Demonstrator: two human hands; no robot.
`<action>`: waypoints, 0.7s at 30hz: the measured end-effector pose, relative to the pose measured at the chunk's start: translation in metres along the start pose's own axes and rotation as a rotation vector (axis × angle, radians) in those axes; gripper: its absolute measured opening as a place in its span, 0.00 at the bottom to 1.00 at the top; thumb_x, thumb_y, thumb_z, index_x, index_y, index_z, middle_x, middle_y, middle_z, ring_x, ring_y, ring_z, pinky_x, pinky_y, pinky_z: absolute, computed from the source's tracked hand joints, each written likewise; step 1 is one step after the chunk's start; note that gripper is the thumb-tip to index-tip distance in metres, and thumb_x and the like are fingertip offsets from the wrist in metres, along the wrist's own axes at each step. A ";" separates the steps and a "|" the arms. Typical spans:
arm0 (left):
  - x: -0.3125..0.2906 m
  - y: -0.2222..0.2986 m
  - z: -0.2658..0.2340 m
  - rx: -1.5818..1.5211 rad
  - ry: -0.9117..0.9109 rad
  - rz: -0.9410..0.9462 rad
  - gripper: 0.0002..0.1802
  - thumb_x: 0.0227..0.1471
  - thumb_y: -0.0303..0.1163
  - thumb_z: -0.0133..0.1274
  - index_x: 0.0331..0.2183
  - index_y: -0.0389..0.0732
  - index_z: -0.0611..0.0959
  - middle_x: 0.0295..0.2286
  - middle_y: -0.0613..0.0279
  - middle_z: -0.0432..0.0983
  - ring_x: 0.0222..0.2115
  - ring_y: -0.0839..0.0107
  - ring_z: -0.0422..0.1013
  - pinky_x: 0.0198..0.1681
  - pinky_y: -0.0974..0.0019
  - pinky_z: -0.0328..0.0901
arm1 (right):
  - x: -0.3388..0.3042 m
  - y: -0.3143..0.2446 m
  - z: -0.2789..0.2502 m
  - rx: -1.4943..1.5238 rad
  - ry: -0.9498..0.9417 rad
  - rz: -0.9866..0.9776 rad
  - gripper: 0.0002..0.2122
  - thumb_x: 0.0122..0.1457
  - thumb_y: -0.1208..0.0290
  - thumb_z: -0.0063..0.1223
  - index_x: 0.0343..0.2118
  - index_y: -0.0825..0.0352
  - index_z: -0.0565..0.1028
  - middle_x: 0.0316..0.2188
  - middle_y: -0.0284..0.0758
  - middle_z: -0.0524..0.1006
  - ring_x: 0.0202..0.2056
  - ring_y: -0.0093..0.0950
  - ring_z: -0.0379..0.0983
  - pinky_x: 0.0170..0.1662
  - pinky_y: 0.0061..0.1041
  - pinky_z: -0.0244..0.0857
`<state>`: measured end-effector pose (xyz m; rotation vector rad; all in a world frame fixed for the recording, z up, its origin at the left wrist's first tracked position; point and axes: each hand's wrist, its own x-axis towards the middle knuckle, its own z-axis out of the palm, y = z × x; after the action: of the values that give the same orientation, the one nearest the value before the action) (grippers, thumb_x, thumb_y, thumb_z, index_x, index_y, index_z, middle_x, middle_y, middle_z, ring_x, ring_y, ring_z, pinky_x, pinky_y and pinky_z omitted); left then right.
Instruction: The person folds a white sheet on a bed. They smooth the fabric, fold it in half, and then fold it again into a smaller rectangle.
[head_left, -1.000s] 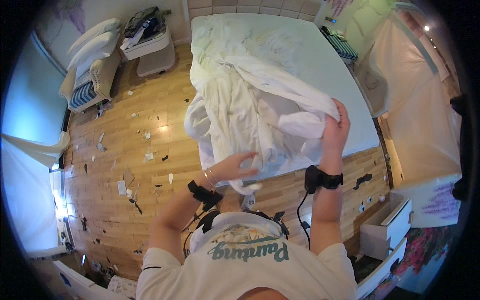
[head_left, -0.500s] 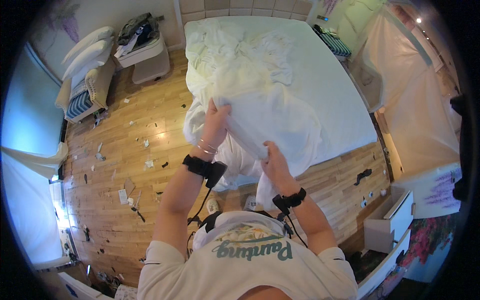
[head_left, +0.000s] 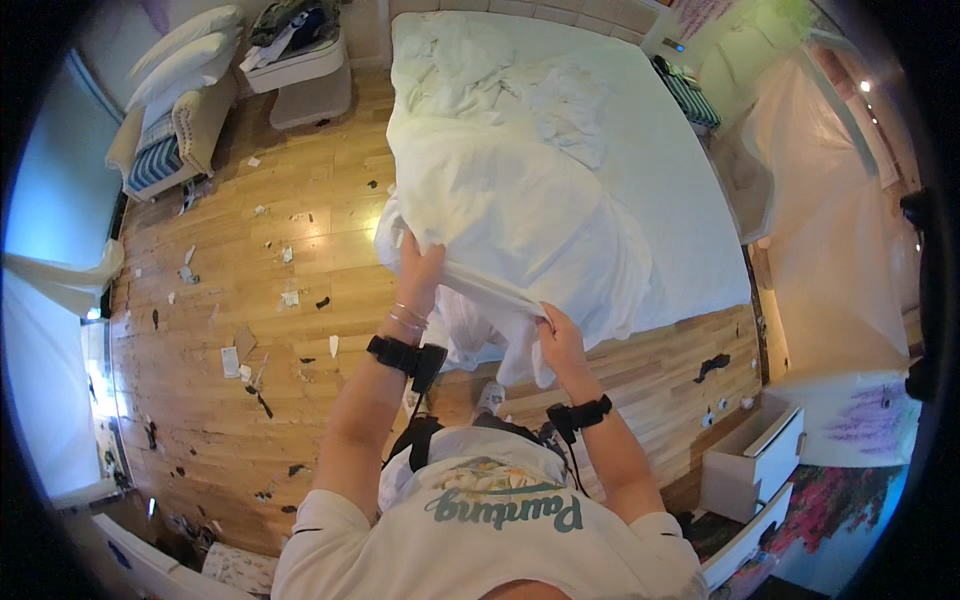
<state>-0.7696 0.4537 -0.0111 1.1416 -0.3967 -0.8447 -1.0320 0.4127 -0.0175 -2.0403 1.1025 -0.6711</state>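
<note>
A large white duvet cover or sheet (head_left: pixel 530 210) lies bunched over the near left part of the bed (head_left: pixel 680 230). Its edge is stretched between my two hands at the foot of the bed. My left hand (head_left: pixel 420 270) is closed on the edge near the bed's left corner. Farther right and a little nearer to me, my right hand (head_left: pixel 562 343) pinches the same edge. Loose cloth hangs down between and below the hands. I cannot tell from the folds whether it is a cover or a plain sheet.
Scraps of paper (head_left: pixel 290 298) and dark bits litter the wooden floor (head_left: pixel 330 220). An armchair (head_left: pixel 195 130) with stacked pillows (head_left: pixel 190 65) stands far left, beside a white side table (head_left: pixel 300 68) bearing clothes. An open white drawer (head_left: pixel 745 465) juts out at the lower right.
Both hands have come lower and nearer to me with the cloth edge, my right hand also moving slightly right. The cloth now spreads more smoothly and puffs up over the bed.
</note>
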 end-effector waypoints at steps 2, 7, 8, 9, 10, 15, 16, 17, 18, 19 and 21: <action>0.013 0.001 -0.006 0.004 0.093 0.071 0.30 0.46 0.23 0.47 0.53 0.36 0.64 0.46 0.57 0.67 0.44 0.69 0.65 0.47 0.67 0.62 | -0.002 0.020 0.012 -0.083 -0.018 0.026 0.12 0.56 0.72 0.46 0.41 0.71 0.73 0.32 0.48 0.76 0.33 0.38 0.75 0.37 0.28 0.66; 0.034 0.025 0.036 0.092 0.009 0.098 0.29 0.46 0.23 0.45 0.53 0.35 0.65 0.48 0.55 0.66 0.48 0.67 0.63 0.52 0.66 0.59 | -0.030 0.051 0.033 -0.172 -0.145 0.125 0.11 0.56 0.72 0.47 0.40 0.71 0.73 0.32 0.46 0.77 0.33 0.37 0.74 0.38 0.28 0.66; 0.032 0.027 0.059 0.257 -0.076 0.121 0.29 0.46 0.22 0.45 0.53 0.35 0.65 0.48 0.55 0.65 0.50 0.67 0.62 0.54 0.67 0.57 | -0.033 0.059 0.034 -0.093 -0.064 0.093 0.11 0.56 0.73 0.47 0.41 0.71 0.72 0.32 0.44 0.76 0.33 0.35 0.74 0.38 0.27 0.66; 0.024 0.031 0.086 0.323 -0.205 0.224 0.29 0.46 0.21 0.44 0.53 0.35 0.65 0.48 0.54 0.66 0.51 0.66 0.62 0.55 0.67 0.56 | -0.037 0.069 0.031 -0.013 0.022 0.068 0.11 0.57 0.73 0.46 0.41 0.70 0.72 0.32 0.41 0.76 0.34 0.33 0.74 0.38 0.26 0.66; 0.016 0.037 0.110 0.392 -0.330 0.328 0.29 0.46 0.21 0.44 0.53 0.35 0.65 0.48 0.54 0.66 0.51 0.66 0.61 0.55 0.68 0.55 | -0.039 0.076 0.029 0.072 0.105 0.041 0.10 0.57 0.74 0.46 0.42 0.69 0.71 0.32 0.39 0.76 0.34 0.31 0.73 0.39 0.25 0.66; 0.011 0.045 0.159 -0.042 -0.363 0.348 0.28 0.48 0.22 0.47 0.53 0.35 0.65 0.47 0.52 0.67 0.49 0.67 0.63 0.53 0.67 0.58 | -0.038 0.050 -0.010 0.646 0.226 0.358 0.12 0.55 0.81 0.40 0.42 0.67 0.68 0.36 0.33 0.72 0.35 0.24 0.69 0.39 0.24 0.65; 0.011 0.041 0.158 -0.004 -0.320 0.221 0.28 0.49 0.24 0.48 0.53 0.35 0.65 0.46 0.52 0.68 0.47 0.66 0.65 0.51 0.67 0.60 | -0.036 0.047 -0.012 0.462 0.301 0.231 0.10 0.56 0.80 0.41 0.42 0.66 0.69 0.35 0.32 0.72 0.33 0.23 0.68 0.37 0.24 0.64; 0.015 0.034 0.147 0.042 -0.269 0.095 0.28 0.50 0.26 0.50 0.53 0.35 0.65 0.45 0.51 0.68 0.46 0.66 0.66 0.49 0.66 0.61 | -0.034 0.045 -0.012 0.270 0.386 0.121 0.09 0.57 0.79 0.43 0.41 0.66 0.69 0.34 0.31 0.73 0.31 0.22 0.68 0.35 0.23 0.64; 0.019 0.025 0.133 0.089 -0.218 -0.029 0.28 0.50 0.28 0.51 0.53 0.35 0.65 0.45 0.50 0.69 0.44 0.66 0.68 0.47 0.66 0.63 | -0.037 0.049 -0.011 0.299 0.276 0.158 0.08 0.58 0.77 0.44 0.40 0.66 0.70 0.31 0.30 0.73 0.29 0.22 0.69 0.33 0.24 0.64; 0.022 0.002 0.110 0.285 -0.155 0.035 0.29 0.50 0.31 0.53 0.52 0.34 0.65 0.43 0.49 0.70 0.41 0.65 0.69 0.44 0.64 0.65 | -0.038 0.051 -0.009 0.331 0.156 0.188 0.07 0.58 0.76 0.45 0.40 0.67 0.71 0.29 0.29 0.74 0.28 0.22 0.70 0.32 0.24 0.64; 0.025 -0.073 0.046 0.560 -0.047 -0.018 0.31 0.49 0.38 0.56 0.51 0.32 0.66 0.39 0.46 0.72 0.38 0.65 0.71 0.41 0.65 0.66 | -0.039 0.038 -0.006 0.281 -0.013 0.242 0.07 0.59 0.72 0.46 0.37 0.68 0.72 0.25 0.30 0.75 0.26 0.21 0.70 0.31 0.24 0.64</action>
<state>-0.8128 0.3939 -0.0628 1.6442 -0.6902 -0.7978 -1.0742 0.4296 -0.0479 -1.6410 1.1539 -0.6478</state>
